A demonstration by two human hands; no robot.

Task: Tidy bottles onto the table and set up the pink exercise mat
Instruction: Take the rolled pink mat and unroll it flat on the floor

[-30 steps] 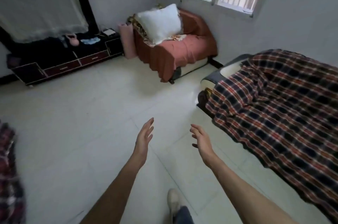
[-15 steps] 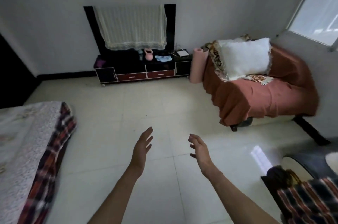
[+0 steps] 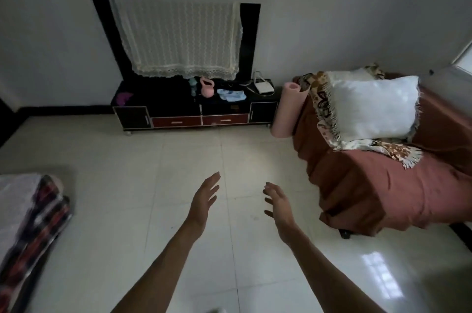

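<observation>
The rolled pink exercise mat (image 3: 285, 111) stands upright on the floor, leaning between the low black cabinet (image 3: 194, 111) and the rust-covered sofa (image 3: 378, 185). A small bluish bottle (image 3: 192, 85) stands on the cabinet top beside a pink kettlebell (image 3: 206, 88). My left hand (image 3: 204, 200) and my right hand (image 3: 277, 206) are held out over the tiled floor, fingers relaxed, holding nothing. Both are far short of the mat and the cabinet.
A lace-covered screen (image 3: 176, 36) stands on the cabinet, with a blue cloth (image 3: 232, 95) and a white box (image 3: 264, 88) beside it. A white pillow (image 3: 373, 108) lies on the sofa. A plaid-covered bed edge (image 3: 30, 231) is at the left.
The view has swung left from the plaid bed and window to face the cabinet and mat, and has drawn closer. Both hands keep the same open pose.
</observation>
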